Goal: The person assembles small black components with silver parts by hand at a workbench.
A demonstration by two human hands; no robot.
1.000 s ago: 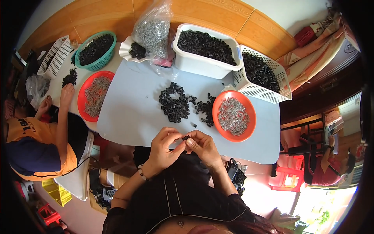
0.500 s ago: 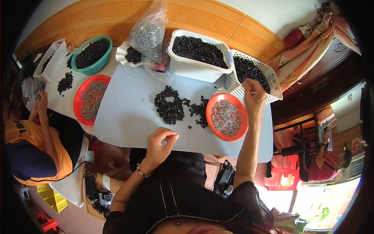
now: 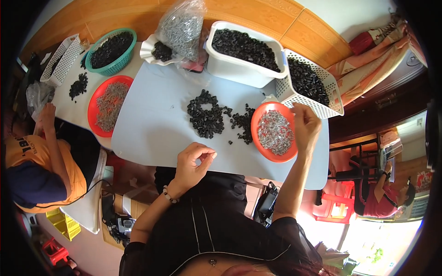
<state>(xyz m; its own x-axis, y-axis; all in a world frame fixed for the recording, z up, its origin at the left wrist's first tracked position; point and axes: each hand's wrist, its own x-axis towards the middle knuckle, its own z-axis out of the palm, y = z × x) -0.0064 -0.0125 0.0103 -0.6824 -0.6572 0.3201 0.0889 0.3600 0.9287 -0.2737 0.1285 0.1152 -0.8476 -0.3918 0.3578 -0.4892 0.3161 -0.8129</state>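
My left hand (image 3: pixel 194 162) hovers at the table's near edge, thumb and forefinger pinched together; whatever is between the tips is too small to name. Beside the right rim of a red-orange plate (image 3: pixel 258 149), my right hand (image 3: pixel 307 126) is closed, fingers bent and pointing toward the plate. Its fingertips hide anything they hold. Small silvery metal pieces (image 3: pixel 275 132) fill the plate. Left of it lie a small group of black parts (image 3: pixel 242 123) and a larger heap of black parts (image 3: pixel 206 120). A white perforated basket (image 3: pixel 294 94) of black pieces stands just beyond my right hand.
A white tub (image 3: pixel 239 71) of black parts and a clear bag (image 3: pixel 182 30) of metal pieces stand along the wall. On the adjoining left table are a green basket (image 3: pixel 113 68) and another red plate (image 3: pixel 93 108). A co-worker in orange (image 3: pixel 69 172) sits there; another person (image 3: pixel 380 198) is far right.
My right hand has come down from over the white basket to the plate's right side. My left hand stays pinched near the table edge. The whole view has shifted slightly.
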